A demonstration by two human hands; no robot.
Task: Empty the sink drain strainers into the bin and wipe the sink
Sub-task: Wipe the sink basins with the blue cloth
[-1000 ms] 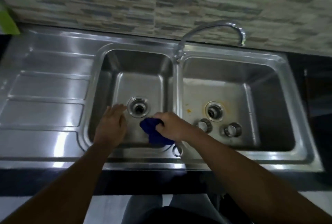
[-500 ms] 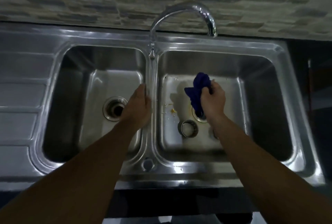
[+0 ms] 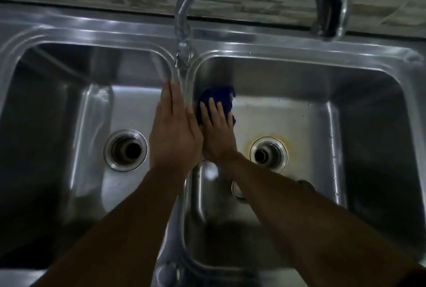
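A steel double sink (image 3: 288,43) fills the view. My right hand (image 3: 217,131) presses a dark blue cloth (image 3: 217,97) flat against the left inner wall of the right basin. My left hand (image 3: 174,130) rests flat on the divider between the two basins, fingers together, holding nothing. The left drain (image 3: 125,149) and the right drain (image 3: 268,155) are both open holes; yellowish stain rings the right one. A strainer (image 3: 237,191) lies on the right basin floor, mostly hidden by my right forearm, and another (image 3: 305,183) peeks out beyond that arm.
The curved chrome tap (image 3: 184,10) rises from the divider at the back and arches over the right basin, spout end (image 3: 329,17) at the upper right. A stone-tile wall runs behind the sink.
My right hand has carried the cloth from above the right drain to the basin's left wall and flattened on it. The view has moved closer. My left hand stays on the divider.
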